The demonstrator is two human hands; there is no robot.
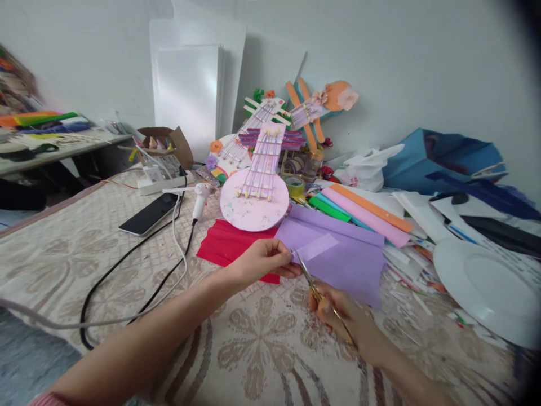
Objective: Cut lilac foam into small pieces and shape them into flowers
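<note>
My left hand (276,259) is closed, pinching one end of a narrow strip of light purple crepe paper (320,247). The strip's other end sticks out to the right. In my right hand (336,307) are gold-handled scissors (313,286), their blades reaching up to the strip beside my left fingertips. Under the strip lies a larger sheet of purple crepe paper (350,265). Red crepe paper (230,242) is on the table behind my left hand. Just beyond stands a pink paper-craft guitar (253,206) with purple strings.
A white glue gun (200,200) with its cable and a phone (150,214) lie to the left. Rolled coloured papers (367,211), a white plate (486,285) and a blue bag (439,158) crowd the right. More craft guitars (321,107) lean at the back wall.
</note>
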